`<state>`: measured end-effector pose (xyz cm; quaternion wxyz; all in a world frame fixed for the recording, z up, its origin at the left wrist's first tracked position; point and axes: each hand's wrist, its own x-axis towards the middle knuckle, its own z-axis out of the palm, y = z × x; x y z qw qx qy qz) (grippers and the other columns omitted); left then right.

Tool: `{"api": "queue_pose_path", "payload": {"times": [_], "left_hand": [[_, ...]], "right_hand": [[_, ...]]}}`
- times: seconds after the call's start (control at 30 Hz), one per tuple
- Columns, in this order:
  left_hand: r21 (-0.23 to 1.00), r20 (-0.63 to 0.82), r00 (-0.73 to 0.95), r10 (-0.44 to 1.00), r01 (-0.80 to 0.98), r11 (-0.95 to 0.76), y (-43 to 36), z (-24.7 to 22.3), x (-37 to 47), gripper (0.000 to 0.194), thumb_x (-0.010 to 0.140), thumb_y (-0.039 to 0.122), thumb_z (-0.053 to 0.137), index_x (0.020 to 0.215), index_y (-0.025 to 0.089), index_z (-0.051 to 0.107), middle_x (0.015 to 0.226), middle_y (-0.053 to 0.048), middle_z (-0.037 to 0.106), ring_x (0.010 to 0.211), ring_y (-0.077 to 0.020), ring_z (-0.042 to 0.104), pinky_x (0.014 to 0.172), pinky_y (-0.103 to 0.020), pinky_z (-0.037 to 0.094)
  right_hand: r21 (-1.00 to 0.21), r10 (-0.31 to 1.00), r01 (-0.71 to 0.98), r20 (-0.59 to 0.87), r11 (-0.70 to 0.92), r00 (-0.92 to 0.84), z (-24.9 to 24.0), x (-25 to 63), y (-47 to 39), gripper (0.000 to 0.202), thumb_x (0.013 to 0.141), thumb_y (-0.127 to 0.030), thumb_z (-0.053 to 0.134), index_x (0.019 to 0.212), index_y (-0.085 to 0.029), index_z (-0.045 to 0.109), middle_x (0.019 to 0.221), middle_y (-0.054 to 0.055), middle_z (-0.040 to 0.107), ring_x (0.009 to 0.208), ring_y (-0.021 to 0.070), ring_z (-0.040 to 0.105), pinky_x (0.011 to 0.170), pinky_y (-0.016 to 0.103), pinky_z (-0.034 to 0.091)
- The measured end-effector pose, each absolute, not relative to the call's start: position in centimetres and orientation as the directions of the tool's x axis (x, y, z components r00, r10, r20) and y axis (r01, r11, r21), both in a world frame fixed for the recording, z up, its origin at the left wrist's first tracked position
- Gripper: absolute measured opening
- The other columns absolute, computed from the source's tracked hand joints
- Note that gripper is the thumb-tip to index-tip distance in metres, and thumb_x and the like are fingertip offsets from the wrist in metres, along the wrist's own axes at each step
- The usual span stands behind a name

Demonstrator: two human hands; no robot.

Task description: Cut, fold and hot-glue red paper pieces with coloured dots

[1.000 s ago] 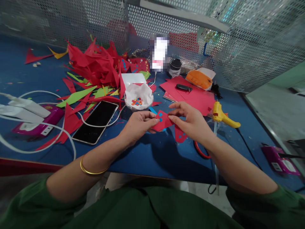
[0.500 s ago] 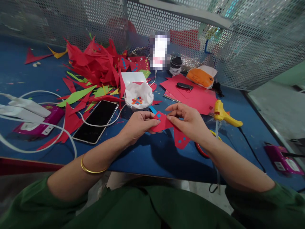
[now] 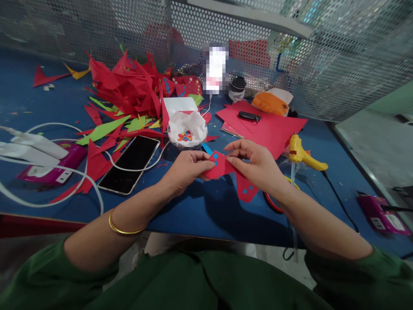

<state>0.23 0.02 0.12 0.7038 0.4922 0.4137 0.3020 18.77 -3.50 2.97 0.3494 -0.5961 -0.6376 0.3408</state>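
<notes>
Spanning the gap between the left hand (image 3: 187,170) and the right hand (image 3: 253,165), a small red paper piece with blue square patches (image 3: 224,167) is held over the blue worktop (image 3: 196,215), near its front edge. Its left end is pinched between the left thumb and fingers, and its right end between the right thumb and fingertips. The long axis of the held part is set nearly level, running left to right across the view. Below the right hand, a red paper flap with blue squares (image 3: 247,183) is pointed down toward the front edge, slightly rightward; whether it is joined to the held part cannot be told for certain. Behind the piece, a narrow blue strip (image 3: 207,148) is partly covered. Farther back, small coloured paper bits (image 3: 185,136) are gathered in a round bowl lined with white paper (image 3: 201,125). To the right, a yellow glue gun (image 3: 303,157) is seen.
</notes>
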Motion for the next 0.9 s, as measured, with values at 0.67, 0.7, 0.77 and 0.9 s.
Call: {"api": "queue_pose_path", "payload": {"times": [0.67, 0.7, 0.77, 0.9], "left_hand": [[0.921, -0.313, 0.546, 0.777, -0.026, 0.389, 0.3, -0.1, 0.0, 0.016, 0.074, 0.025, 0.079, 0.077, 0.014, 0.066, 0.070, -0.003, 0.073, 0.056, -0.0120, 0.069, 0.049, -0.018, 0.050], [0.917, -0.319, 0.528, 0.787, -0.037, 0.396, 0.3, -0.1, 0.0, 0.017, 0.074, 0.025, 0.079, 0.077, 0.014, 0.066, 0.069, -0.003, 0.072, 0.056, -0.0116, 0.068, 0.048, -0.017, 0.050], [0.912, -0.329, 0.486, 0.810, -0.059, 0.406, 0.4, 0.0, 0.0, 0.017, 0.073, 0.024, 0.079, 0.077, 0.014, 0.066, 0.067, -0.002, 0.071, 0.055, -0.0111, 0.068, 0.048, -0.016, 0.049], [0.900, -0.358, 0.435, 0.826, -0.075, 0.429, 0.6, 0.1, 0.1, 0.014, 0.075, 0.023, 0.077, 0.079, 0.015, 0.066, 0.074, -0.002, 0.073, 0.055, -0.0103, 0.068, 0.047, -0.016, 0.047]], "right_hand": [[-0.612, 0.939, 0.765, 0.344, 0.200, 0.030, 4.5, 23.0, -3.5, 0.024, 0.085, -0.028, 0.060, 0.107, -0.019, 0.064, 0.102, 0.009, 0.074, 0.091, 0.0216, 0.070, 0.085, 0.038, 0.053], [-0.481, 0.893, 0.859, 0.446, 0.175, 0.068, 4.8, 24.5, -3.7, 0.025, 0.086, -0.028, 0.058, 0.109, -0.020, 0.064, 0.107, 0.010, 0.074, 0.095, 0.0233, 0.070, 0.088, 0.040, 0.052], [-0.209, 0.812, 0.977, 0.576, 0.032, 0.096, 5.2, 28.1, -4.5, 0.033, 0.087, -0.027, 0.054, 0.117, -0.018, 0.065, 0.111, 0.012, 0.073, 0.104, 0.0287, 0.068, 0.094, 0.046, 0.050], [0.100, 0.884, 0.960, 0.423, -0.263, 0.198, 4.1, 35.4, -6.0, 0.048, 0.085, -0.022, 0.054, 0.131, -0.009, 0.060, 0.130, 0.021, 0.064, 0.117, 0.0349, 0.062, 0.095, 0.045, 0.048]]}}
